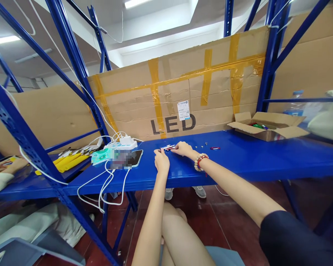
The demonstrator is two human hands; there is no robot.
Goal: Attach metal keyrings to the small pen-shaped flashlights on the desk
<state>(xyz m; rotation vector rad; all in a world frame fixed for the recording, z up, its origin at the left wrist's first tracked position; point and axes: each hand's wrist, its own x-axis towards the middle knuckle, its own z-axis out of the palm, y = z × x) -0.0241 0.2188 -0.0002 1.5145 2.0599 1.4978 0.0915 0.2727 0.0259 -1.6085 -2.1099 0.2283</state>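
Sitting with bare legs [183,232] below a glossy blue bench [233,159], a person reaches both forearms forward over its front edge. A beaded bracelet [201,162] circles the right wrist. The left hand [162,161] and right hand [183,149] come close together above the bench, with slim silver and dark red pieces [169,147] between their fingertips. The right grip is pinched on the right end of these pieces; the left fingers curl at the other end, but whether that grip is closed cannot be told. Left of the hands lies a phone [137,158] beside white cables; to the right, a dark red piece [215,148] lies near tiny bits. Farther back sit a white power strip [128,143] at left and an open carton [283,132] at right. Behind stands a taped cardboard sheet [127,107] printed "LED".
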